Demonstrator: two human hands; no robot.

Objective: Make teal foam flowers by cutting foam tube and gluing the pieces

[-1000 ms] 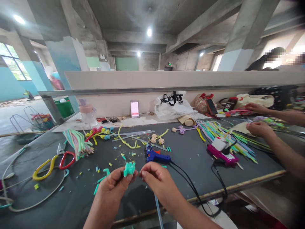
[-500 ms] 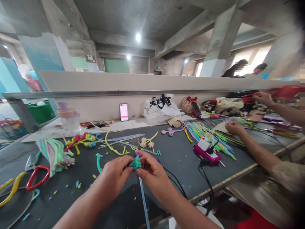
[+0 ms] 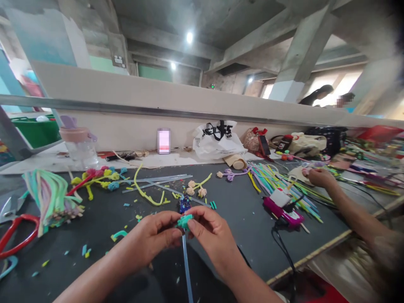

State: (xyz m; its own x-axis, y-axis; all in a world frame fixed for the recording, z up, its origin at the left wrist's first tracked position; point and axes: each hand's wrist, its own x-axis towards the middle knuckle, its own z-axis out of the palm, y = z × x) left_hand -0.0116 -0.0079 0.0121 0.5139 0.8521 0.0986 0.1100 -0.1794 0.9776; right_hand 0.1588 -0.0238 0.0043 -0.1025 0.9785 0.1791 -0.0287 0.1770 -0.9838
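My left hand (image 3: 158,235) and my right hand (image 3: 211,231) meet at the middle of the table's near side. Pinched between their fingertips is a small green fuzzy flower (image 3: 184,221). Just beyond the fingers lies a dark blue object (image 3: 184,203), partly hidden. A long translucent stick (image 3: 187,269) runs under the hands toward me, like a glue stick. Left of my left hand is a bent turquoise stem piece (image 3: 119,235). Pink flowers on a yellow-green stem (image 3: 202,185) lie past my right hand.
At left are a bundle of pastel fuzzy stems (image 3: 50,198) and red-handled scissors (image 3: 19,233). A magenta power strip (image 3: 284,212) with trailing cables lies right, before more stems (image 3: 284,181). A co-worker's hand (image 3: 320,177) reaches in from the right. A clear bottle (image 3: 80,147) stands back left.
The view has shifted and tilted. Both hands keep hold of the green flower, which has turned between the fingertips. One of the co-worker's two arms has left the view.
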